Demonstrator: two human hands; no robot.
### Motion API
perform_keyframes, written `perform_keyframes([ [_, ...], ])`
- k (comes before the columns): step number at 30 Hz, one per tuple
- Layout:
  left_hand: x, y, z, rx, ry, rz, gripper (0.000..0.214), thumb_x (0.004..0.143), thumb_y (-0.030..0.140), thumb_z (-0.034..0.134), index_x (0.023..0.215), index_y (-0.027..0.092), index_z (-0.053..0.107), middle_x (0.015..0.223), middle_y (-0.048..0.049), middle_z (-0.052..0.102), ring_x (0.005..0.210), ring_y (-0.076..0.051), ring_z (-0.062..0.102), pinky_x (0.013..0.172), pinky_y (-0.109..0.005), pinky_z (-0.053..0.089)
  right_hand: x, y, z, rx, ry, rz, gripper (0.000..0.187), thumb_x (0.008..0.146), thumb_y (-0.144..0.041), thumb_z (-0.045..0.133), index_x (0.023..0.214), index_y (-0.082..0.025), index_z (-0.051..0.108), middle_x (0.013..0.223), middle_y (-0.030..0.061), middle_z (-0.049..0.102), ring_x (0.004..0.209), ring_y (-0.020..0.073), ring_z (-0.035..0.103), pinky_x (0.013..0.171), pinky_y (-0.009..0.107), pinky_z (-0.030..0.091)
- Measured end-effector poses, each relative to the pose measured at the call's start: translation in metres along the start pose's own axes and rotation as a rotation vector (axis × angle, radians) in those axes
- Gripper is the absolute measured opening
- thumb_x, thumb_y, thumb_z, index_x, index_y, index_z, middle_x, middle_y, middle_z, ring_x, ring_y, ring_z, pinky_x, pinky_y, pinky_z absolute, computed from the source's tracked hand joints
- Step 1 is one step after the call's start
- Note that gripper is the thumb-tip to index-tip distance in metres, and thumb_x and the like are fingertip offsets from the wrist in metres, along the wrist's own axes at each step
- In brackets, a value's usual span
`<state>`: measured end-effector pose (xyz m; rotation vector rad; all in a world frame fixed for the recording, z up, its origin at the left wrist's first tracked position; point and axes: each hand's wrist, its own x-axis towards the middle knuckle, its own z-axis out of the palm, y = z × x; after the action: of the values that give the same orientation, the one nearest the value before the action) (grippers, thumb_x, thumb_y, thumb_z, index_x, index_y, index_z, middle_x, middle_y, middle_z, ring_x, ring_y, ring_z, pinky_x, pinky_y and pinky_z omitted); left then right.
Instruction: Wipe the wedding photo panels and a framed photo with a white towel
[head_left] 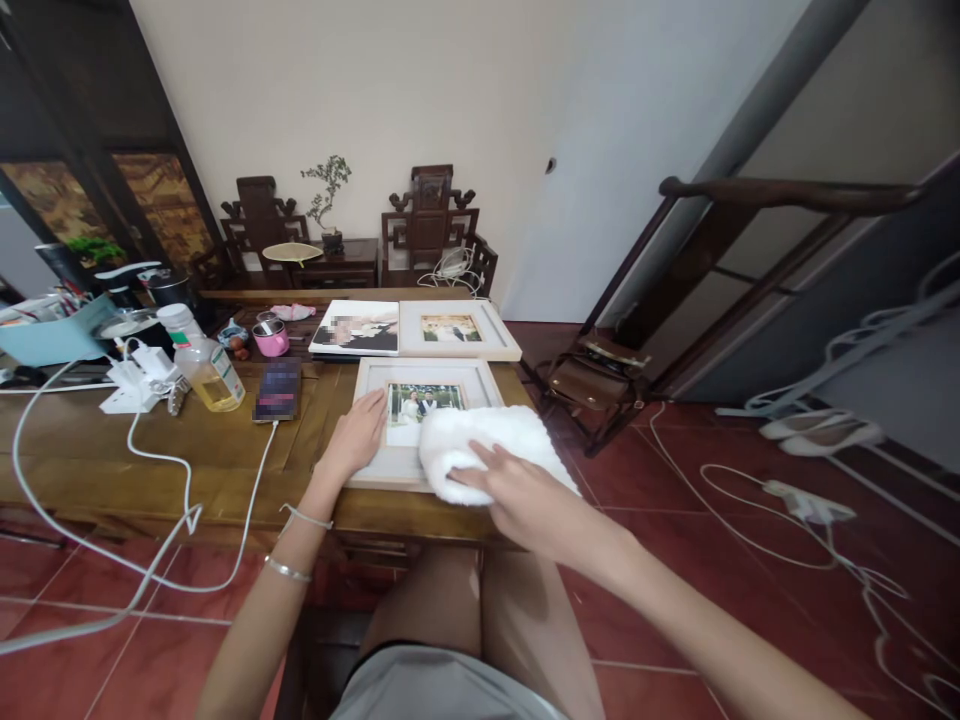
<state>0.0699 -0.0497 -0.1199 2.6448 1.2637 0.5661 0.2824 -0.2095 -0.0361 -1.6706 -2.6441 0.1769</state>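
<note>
A light wooden picture frame (367, 455) with a photo of a couple lies flat near the front edge of the wooden table. My left hand (358, 432) rests on its left side, fingers stretched out over the edge. My right hand (517, 490) grips a fluffy white cloth (487, 430), which lies over the frame's lower right part and hangs past its right side. The cloth hides that corner of the frame. Just behind lie a second picture frame (491, 325) and a white photo panel (360, 340), side by side.
Left on the table (187, 465) are a phone (277, 390) on a white cable, a bottle of yellowish liquid (206, 365), a pink cup (271, 338), chargers (142, 375) and a light-blue box (56, 335). A dark chair (637, 300) with a brown bag (592, 380) stands right.
</note>
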Motion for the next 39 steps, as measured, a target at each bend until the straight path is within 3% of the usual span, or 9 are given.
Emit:
perform_keyframes([
  [4,0.0,-0.003,0.001,-0.001,0.0,0.027,0.044,0.095,0.028,0.028,0.137,0.017,0.038,0.145,-0.0082,0.039,0.134,-0.021,0.034,0.109,-0.042,0.033,0.051,0.044,0.024,-0.062,0.155,0.087,0.063,0.068,0.002,0.042,0.128,-0.015,0.053,0.135,0.0145,0.048,0.13,0.0273,0.037,0.107,0.043,0.027],
  [7,0.0,-0.004,0.0,-0.004,0.004,0.032,0.044,0.095,0.027,0.029,0.137,0.018,0.038,0.145,-0.0077,0.039,0.134,-0.02,0.034,0.109,-0.041,0.034,0.094,0.079,0.027,-0.153,0.267,0.205,0.066,0.069,0.002,0.043,0.133,-0.015,0.048,0.142,0.0125,0.041,0.133,0.0296,0.03,0.108,0.047,0.023],
  [10,0.001,-0.004,0.0,-0.012,0.011,0.028,0.044,0.094,0.026,0.029,0.136,0.018,0.04,0.144,-0.0078,0.041,0.134,-0.02,0.034,0.109,-0.04,0.034,0.121,0.095,0.025,-0.212,0.255,0.232,0.063,0.072,0.0,0.044,0.132,-0.017,0.05,0.145,0.0113,0.039,0.134,0.0332,0.026,0.106,0.054,0.021],
  [14,0.001,-0.004,0.001,-0.027,0.021,0.007,0.043,0.094,0.025,0.029,0.135,0.017,0.042,0.143,-0.0085,0.041,0.134,-0.02,0.036,0.109,-0.04,0.034,0.108,0.081,0.023,-0.191,0.149,0.116,0.06,0.072,0.0,0.043,0.127,-0.021,0.055,0.144,0.0103,0.04,0.132,0.0345,0.028,0.102,0.058,0.023],
  [21,0.0,0.001,0.0,-0.024,0.015,-0.021,0.044,0.094,0.025,0.03,0.135,0.016,0.041,0.144,-0.0097,0.041,0.133,-0.02,0.036,0.109,-0.04,0.034,0.012,0.014,-0.009,0.056,-0.136,-0.064,0.067,0.066,0.006,0.036,0.122,-0.021,0.06,0.119,0.0134,0.062,0.124,0.03,0.044,0.099,0.051,0.035],
  [24,0.0,0.002,-0.001,-0.023,0.02,-0.024,0.044,0.094,0.026,0.03,0.135,0.016,0.041,0.144,-0.0091,0.04,0.134,-0.02,0.035,0.109,-0.04,0.034,-0.003,-0.003,-0.012,0.11,-0.107,-0.121,0.068,0.063,0.006,0.036,0.12,-0.023,0.061,0.13,0.0117,0.054,0.129,0.0297,0.039,0.102,0.05,0.033],
  [27,0.0,0.001,-0.001,-0.021,0.016,-0.015,0.044,0.094,0.027,0.029,0.135,0.016,0.042,0.144,-0.0087,0.041,0.133,-0.02,0.036,0.109,-0.04,0.034,0.011,0.005,0.002,0.113,-0.012,-0.101,0.069,0.063,0.004,0.038,0.124,-0.021,0.057,0.14,0.0103,0.045,0.134,0.028,0.031,0.107,0.049,0.028],
  [34,0.001,0.0,-0.004,-0.016,0.01,0.017,0.044,0.094,0.027,0.03,0.135,0.016,0.041,0.143,-0.0087,0.042,0.133,-0.02,0.036,0.109,-0.039,0.033,0.099,0.087,0.023,-0.099,0.239,0.137,0.066,0.07,0.002,0.04,0.133,-0.016,0.048,0.146,0.011,0.036,0.135,0.031,0.026,0.107,0.056,0.021],
  [39,0.0,0.0,-0.004,-0.034,0.021,0.0,0.044,0.094,0.028,0.03,0.134,0.017,0.043,0.143,-0.0082,0.043,0.133,-0.02,0.037,0.109,-0.039,0.034,0.116,0.09,0.021,-0.142,0.178,0.138,0.065,0.071,0.003,0.04,0.131,-0.021,0.052,0.147,0.0085,0.034,0.136,0.0355,0.021,0.102,0.065,0.02],
])
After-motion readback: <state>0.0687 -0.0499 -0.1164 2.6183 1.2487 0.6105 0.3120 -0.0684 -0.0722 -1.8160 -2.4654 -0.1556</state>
